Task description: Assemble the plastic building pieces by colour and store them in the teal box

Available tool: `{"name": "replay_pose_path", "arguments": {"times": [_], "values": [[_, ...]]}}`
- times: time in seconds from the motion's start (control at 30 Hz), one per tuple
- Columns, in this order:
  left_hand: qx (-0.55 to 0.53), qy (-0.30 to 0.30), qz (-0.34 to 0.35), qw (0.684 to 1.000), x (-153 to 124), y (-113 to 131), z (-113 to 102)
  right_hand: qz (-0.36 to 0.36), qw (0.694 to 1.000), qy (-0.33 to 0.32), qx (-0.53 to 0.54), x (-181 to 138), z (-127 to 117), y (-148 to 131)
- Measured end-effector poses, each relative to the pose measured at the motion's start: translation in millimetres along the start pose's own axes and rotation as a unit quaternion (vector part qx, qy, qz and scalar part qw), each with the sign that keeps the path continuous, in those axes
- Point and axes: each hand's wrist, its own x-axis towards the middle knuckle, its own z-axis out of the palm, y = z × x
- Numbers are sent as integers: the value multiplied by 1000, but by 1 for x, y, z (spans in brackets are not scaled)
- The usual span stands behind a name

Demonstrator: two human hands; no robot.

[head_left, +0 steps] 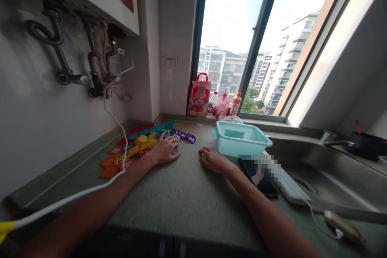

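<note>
My left hand point(165, 149) lies on the green countertop point(181, 193) with its fingers over a purple plastic piece at the edge of a row of interlocking toy pieces point(142, 143) coloured orange, yellow, red, teal and purple. Whether the fingers grip the piece is unclear. My right hand point(213, 159) rests flat on the counter with fingers stretched out, holding nothing, just left of a light teal plastic tub point(242, 139).
A dark phone point(256, 175) and a white device point(287, 183) lie to the right of my right hand. A steel sink point(329, 173) with a tap is further right. A red bag point(198, 96) and bottles point(223, 105) stand on the windowsill. A white cable point(117, 121) hangs from the wall pipes.
</note>
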Motion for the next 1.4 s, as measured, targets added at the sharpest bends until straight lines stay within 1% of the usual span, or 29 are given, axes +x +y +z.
{"name": "replay_pose_path", "arguments": {"times": [0.17, 0.37, 0.43, 0.53, 0.63, 0.73, 0.83, 0.9, 1.0, 1.07, 1.17, 1.3, 1.4], "values": [[20, -22, 56, 998, 2, 6, -1, -13, 999, -20, -41, -1, -6, -6], [-5, -16, 111, 994, 6, 9, -8, -21, 998, -13, -51, 0, -5, -6], [19, -10, 107, 994, 6, 4, -12, -29, 999, -5, -40, 0, -3, -7], [65, -14, 82, 994, 3, -5, -16, -50, 999, 10, -10, 3, 2, -14], [70, -22, 71, 995, -1, -9, -18, -64, 998, 20, 16, 8, 11, -24], [70, -20, 50, 996, -4, -7, -20, -84, 995, 29, 33, 13, 19, -31], [93, -18, 18, 995, -5, -1, -22, -98, 994, 13, 45, 14, 24, -29], [106, -20, -3, 994, -5, 1, -22, -106, 993, 1, 49, 13, 23, -25], [113, -17, -23, 993, -6, 0, -19, -129, 990, 10, 52, 9, 17, -21], [117, -12, -26, 993, -7, -1, -15, -139, 989, 19, 49, 7, 13, -21], [119, -7, -21, 993, -9, 0, -12, -135, 990, 30, 42, 5, 8, -21], [131, 8, 15, 991, -6, 6, -12, -126, 991, 36, 40, 5, 7, -20], [134, 15, 38, 990, 0, 8, -5, -135, 990, 47, 22, 3, 6, -26]]}}
